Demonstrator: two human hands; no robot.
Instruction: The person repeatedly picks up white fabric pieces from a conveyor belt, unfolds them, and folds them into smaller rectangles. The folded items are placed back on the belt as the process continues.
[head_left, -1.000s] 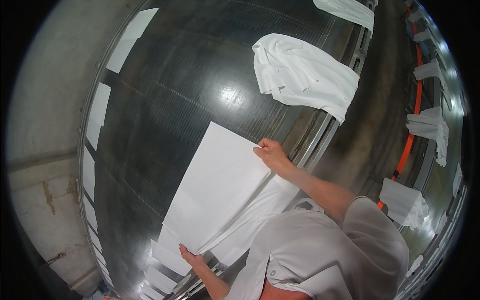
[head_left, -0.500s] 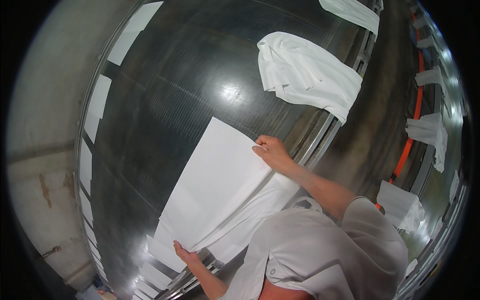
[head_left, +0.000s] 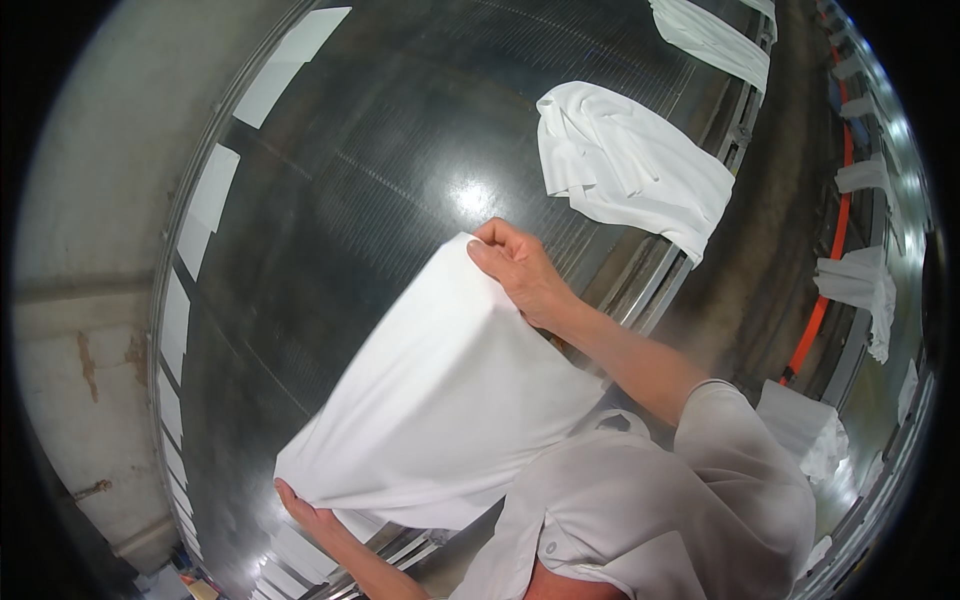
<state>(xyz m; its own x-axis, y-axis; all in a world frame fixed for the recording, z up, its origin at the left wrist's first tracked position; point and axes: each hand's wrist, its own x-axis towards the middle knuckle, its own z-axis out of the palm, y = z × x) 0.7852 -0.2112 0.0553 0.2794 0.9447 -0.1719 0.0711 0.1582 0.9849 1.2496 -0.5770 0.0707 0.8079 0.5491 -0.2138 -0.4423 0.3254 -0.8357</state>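
Observation:
A sheet of white cloth (head_left: 430, 390) is stretched between my two hands over the near edge of the dark table. My right hand (head_left: 520, 272) pinches its far corner, thumb on top. At the cloth's left corner, my left hand (head_left: 305, 508) grips the edge, its fingers partly hidden beneath the fabric. The cloth sags in soft folds toward my body, and its near side hangs close to my shirt. Beyond my right hand, a second white cloth (head_left: 630, 165) lies bunched on the table and drapes over the metal rail.
The long dark table (head_left: 330, 230) has a metal rail (head_left: 650, 290) on my side. White pieces (head_left: 210, 200) lie along its far edge. Another cloth (head_left: 710, 40) drapes over the rail farther up. To the right, an orange strip (head_left: 825, 280) runs beside another table with white cloths (head_left: 855, 285).
My right hand has moved up and left to the cloth's far corner. My left hand has shifted left, and the cloth is lifted and pulled wider.

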